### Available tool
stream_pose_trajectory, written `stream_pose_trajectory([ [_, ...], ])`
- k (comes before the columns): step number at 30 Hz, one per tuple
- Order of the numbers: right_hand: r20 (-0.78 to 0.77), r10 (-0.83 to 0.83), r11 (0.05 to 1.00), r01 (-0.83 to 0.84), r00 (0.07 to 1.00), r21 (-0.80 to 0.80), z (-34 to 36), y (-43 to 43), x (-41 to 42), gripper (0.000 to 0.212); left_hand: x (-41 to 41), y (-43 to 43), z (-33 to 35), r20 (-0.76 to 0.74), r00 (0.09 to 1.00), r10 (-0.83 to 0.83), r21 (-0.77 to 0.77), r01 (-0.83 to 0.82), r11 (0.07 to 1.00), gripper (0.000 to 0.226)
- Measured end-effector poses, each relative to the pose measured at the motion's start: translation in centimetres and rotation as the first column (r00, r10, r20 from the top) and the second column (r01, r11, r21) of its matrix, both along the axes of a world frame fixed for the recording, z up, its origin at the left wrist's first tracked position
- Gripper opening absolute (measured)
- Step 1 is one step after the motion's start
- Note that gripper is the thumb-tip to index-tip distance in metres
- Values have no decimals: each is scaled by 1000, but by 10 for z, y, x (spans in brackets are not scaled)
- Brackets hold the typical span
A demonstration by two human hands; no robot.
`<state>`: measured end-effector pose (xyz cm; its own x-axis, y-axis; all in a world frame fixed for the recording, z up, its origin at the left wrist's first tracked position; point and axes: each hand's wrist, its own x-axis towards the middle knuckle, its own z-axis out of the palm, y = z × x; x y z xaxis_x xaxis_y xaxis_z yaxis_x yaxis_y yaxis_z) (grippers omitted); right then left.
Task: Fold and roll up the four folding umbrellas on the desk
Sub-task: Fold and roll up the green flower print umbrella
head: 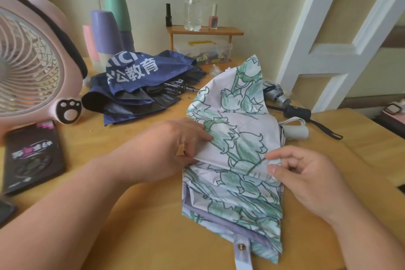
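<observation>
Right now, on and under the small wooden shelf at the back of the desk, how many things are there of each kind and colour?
Water bottle: 1
Black nail polish bottle: 1
Pink nail polish bottle: 1
Clear plastic box, under the shelf: 1
Total: 4

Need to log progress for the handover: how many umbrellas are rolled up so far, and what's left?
None looks finished. In hand: the floral umbrella, with the left hand and right hand pinching its pleats; its snap strap is unfastened. Left: the navy umbrella lies loose and crumpled behind. A silver umbrella is half hidden, state unclear. The black handle beside it may belong to the fourth.
</observation>
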<state>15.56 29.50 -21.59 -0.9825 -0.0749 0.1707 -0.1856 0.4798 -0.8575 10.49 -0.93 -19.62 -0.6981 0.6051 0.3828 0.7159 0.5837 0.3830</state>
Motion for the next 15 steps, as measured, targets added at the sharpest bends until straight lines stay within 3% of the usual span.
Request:
stream_pose_trajectory([
  [7, -32, -47, 994, 50, 998, 93, -2, -7, 3, 22, 8, 1, 4, 94, 995, 45, -73, -38, 997, 12],
  [12, -28, -73, 987, 76, 997, 139, -4, -8, 5, 24, 13, 9, 5, 94, 994, 50, -188, -31, 982, 49],
  [15, -16, -102, 981, 103, 995, 164, -3, -10, 6, 26, 15, 7, 6, 178, 983, 40, -226, 2, 974, 53],
])
